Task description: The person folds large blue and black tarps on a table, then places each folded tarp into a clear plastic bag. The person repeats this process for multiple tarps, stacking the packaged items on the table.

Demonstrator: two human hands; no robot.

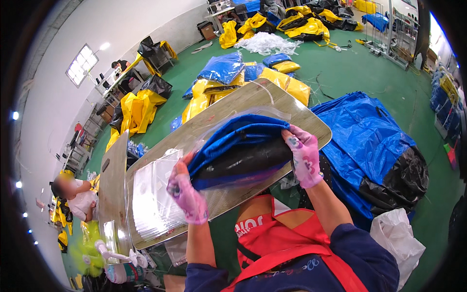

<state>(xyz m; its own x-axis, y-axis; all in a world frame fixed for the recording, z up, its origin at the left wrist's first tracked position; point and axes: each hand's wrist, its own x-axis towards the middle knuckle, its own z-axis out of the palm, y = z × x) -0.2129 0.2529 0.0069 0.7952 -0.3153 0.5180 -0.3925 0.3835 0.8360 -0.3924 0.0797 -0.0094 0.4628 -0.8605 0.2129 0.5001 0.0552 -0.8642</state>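
Observation:
Between my two hands, over the table, is a folded blue-and-black tarpaulin bundle (243,153), bowed upward, with clear plastic film about its edges. My left hand (187,192), in a pink patterned fingerless glove, grips its left end. My right hand (305,155), gloved alike, pinches the right end at the top corner. Both hands are closed; the fingertips are partly hidden behind the bundle. Left of it, a stack of clear plastic bags (153,197) lies on the wood-look table (301,117).
Packed blue and yellow bundles (221,68) lie piled beyond the table. A large blue-and-black tarpaulin heap (365,141) is on the floor at right, beside a white sack (396,238). A green fan (85,253) stands lower left. A seated person (80,197) is at left, another farther back.

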